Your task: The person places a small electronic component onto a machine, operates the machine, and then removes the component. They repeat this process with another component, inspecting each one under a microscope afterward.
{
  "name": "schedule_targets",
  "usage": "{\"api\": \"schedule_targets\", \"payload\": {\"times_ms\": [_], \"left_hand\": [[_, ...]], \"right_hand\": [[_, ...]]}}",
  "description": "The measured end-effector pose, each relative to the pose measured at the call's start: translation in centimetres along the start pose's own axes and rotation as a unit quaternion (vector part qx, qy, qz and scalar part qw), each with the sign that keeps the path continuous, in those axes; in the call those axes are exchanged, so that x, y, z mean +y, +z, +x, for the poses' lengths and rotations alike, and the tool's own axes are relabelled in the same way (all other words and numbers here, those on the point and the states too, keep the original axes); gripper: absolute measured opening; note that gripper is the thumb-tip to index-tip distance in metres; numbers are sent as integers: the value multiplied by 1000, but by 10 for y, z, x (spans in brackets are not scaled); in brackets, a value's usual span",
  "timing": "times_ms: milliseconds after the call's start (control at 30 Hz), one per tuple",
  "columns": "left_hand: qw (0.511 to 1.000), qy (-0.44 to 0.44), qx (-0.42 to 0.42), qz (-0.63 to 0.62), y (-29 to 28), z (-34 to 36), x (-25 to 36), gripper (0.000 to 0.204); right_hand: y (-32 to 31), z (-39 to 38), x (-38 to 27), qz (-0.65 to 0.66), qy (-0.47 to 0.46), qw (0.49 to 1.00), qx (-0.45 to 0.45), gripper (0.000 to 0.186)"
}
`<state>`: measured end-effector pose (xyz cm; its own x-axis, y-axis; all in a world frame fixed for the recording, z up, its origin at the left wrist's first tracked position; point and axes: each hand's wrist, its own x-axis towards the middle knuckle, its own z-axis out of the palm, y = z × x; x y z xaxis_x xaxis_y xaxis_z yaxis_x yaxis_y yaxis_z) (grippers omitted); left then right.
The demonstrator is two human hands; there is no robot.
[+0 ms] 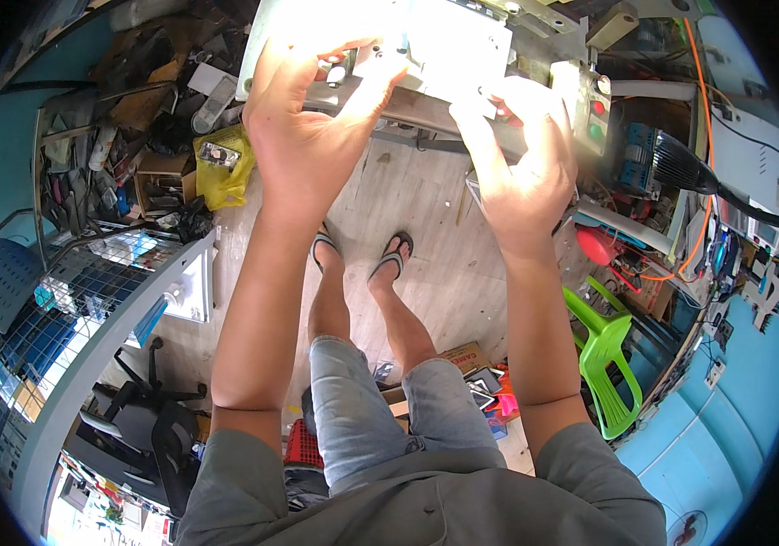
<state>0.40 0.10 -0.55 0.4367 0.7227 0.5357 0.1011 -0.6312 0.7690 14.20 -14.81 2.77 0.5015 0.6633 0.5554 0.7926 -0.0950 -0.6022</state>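
Note:
At the top, strong glare washes out a white flat sheet [462,45] lying on a pale machine bed. My left hand [308,136] reaches over the bed's near edge, its thumb and index finger apart beside a small metal knob [337,75]. Its other fingers are partly lost in the glare. My right hand [531,150] is at the sheet's near right corner, with bent fingers over the edge and the thumb below it. Just right of that hand stands a control box [590,109] with a red and a green button.
Clutter and a yellow bag [226,168] lie at the left. A wire rack [71,282] and a black office chair [144,432] stand lower left. To the right are a green plastic chair [606,355], a black lamp [685,164] and an orange cable [706,182]. Boxes [462,358] lie behind my legs.

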Motion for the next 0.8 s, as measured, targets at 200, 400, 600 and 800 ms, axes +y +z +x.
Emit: {"api": "schedule_targets", "payload": {"times_ms": [200,400,600,800], "left_hand": [[1000,-11,-10,15,-2,1,3,40],[1000,-5,19,-21,3,-2,-4,38],[1000,-11,-6,4,0,0,1,42],[1000,-4,17,-15,3,0,-1,38]], "right_hand": [[-1,1,0,-5,0,1000,-3,30],[-1,2,-2,-18,-6,1000,-4,29],[0,1,-1,-14,-2,1000,-1,29],[0,1,-1,-17,-5,1000,-1,30]]}}
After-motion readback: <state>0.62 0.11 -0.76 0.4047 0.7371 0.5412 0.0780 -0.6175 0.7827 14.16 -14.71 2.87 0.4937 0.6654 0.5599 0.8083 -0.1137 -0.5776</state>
